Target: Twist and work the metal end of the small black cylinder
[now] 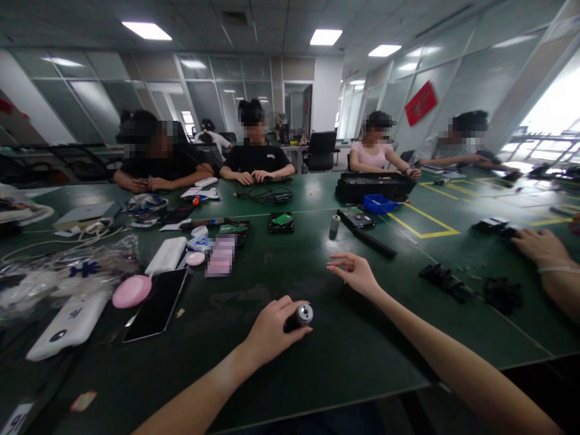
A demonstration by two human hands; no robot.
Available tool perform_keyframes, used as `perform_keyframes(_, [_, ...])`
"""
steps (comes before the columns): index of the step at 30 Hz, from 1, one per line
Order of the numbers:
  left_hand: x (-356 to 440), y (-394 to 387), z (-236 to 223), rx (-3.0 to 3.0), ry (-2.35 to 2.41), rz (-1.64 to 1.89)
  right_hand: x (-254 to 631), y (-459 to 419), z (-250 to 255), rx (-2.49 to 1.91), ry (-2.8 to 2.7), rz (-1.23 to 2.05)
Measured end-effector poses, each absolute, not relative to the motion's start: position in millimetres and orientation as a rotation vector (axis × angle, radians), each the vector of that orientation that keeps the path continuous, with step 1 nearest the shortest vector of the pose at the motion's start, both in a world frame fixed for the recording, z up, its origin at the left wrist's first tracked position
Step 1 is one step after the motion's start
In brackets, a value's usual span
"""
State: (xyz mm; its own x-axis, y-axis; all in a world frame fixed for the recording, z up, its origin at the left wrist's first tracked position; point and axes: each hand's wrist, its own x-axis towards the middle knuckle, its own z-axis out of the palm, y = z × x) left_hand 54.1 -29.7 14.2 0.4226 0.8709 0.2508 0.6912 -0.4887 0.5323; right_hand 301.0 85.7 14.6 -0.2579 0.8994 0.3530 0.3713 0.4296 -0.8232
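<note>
My left hand (274, 323) is wrapped round a short dark cylinder with a silver, holed end face (305, 312), which points up toward me. Its exact kind I cannot make out. Farther right and forward, my right hand (356, 273) hovers over the table with its fingers stretched and apart, and nothing shows in them. Beyond it a small upright metal cylinder (335, 224) stands on the green tabletop (272, 386). A hard drive (357, 217) and a long black strip (374, 243) lie just to the right of that cylinder.
To the left are a tablet (156, 305), a pink round lid (131, 292), a white case (70, 326) and plastic bags (104, 263). A green circuit board (281, 222), cables (267, 194) and a blue tray (379, 204) lie ahead. Several people sit around; one's hand (544, 248) is at right.
</note>
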Motion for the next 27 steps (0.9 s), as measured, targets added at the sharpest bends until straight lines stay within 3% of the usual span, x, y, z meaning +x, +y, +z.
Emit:
perform_keyframes(8, [53.7, -28.2, 8.9, 2.326, 1.349, 0.737, 256.2, 18.9, 28.0, -0.737, -1.963, 1.025])
perform_keyframes(27, [55.0, -29.0, 10.4, 2.322, 1.337, 0.744, 258.0, 18.0, 27.4, -0.728, -2.042, 0.92])
